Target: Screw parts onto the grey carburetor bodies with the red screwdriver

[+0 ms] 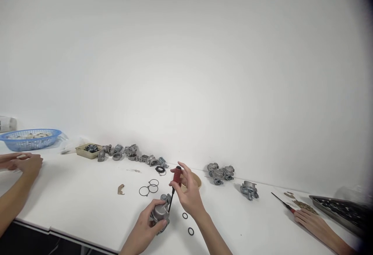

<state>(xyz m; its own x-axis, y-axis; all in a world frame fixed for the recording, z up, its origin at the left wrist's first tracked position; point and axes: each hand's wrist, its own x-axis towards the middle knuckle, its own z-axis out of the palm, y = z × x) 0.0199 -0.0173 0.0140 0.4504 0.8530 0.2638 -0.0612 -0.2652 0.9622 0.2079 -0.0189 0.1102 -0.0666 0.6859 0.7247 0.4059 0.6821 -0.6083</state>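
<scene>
My left hand (147, 224) is wrapped round a grey cast metal housing (160, 211) resting on the white table (87, 204). My right hand (188, 192) pinches the red handle of a screwdriver (175, 181), held nearly upright with its dark shaft reaching down to the top of the housing. Two small black rubber rings (188, 224) lie on the table just right of the housing. Thin black O-rings (149, 188) lie a little behind it.
A row of grey metal castings (131, 154) lines the wall, with more castings (221, 172) to the right. A small tan bowl (196, 180) sits behind my right hand. Another person's hands (20, 163) rest at the left near a blue basket (30, 138); another hand (311, 220) lies right, by a dark tray (340, 208).
</scene>
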